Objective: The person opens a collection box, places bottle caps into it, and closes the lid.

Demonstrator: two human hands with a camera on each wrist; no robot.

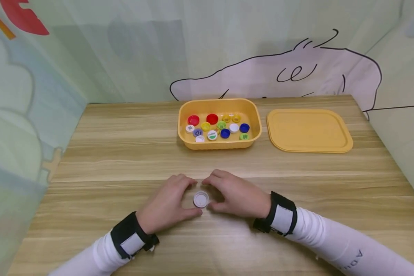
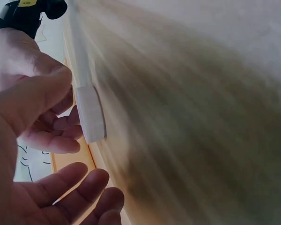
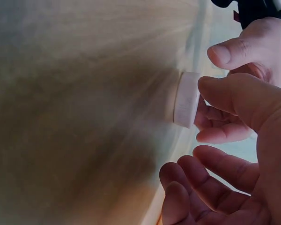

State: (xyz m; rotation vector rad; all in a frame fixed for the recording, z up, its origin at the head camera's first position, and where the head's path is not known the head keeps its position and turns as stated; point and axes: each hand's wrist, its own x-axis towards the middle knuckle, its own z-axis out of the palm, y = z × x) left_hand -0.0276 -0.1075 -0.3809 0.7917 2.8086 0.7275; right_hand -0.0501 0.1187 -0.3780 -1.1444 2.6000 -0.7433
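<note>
A round white bottle cap lies on the table between my two hands, its rim facing up in the head view. My left hand is to its left, thumb and fingers spread apart in a loose curve around that side. On the other side, my right hand mirrors it, with the thumb tip very near the cap's edge; whether it touches I cannot tell. Both wrist views show the cap from the side, resting on the wood, with no fingers closed on it.
Behind the hands stands a yellow plastic box holding several coloured bottle caps. Its flat yellow lid lies to the right of it. A printed curtain hangs along the table's back edge.
</note>
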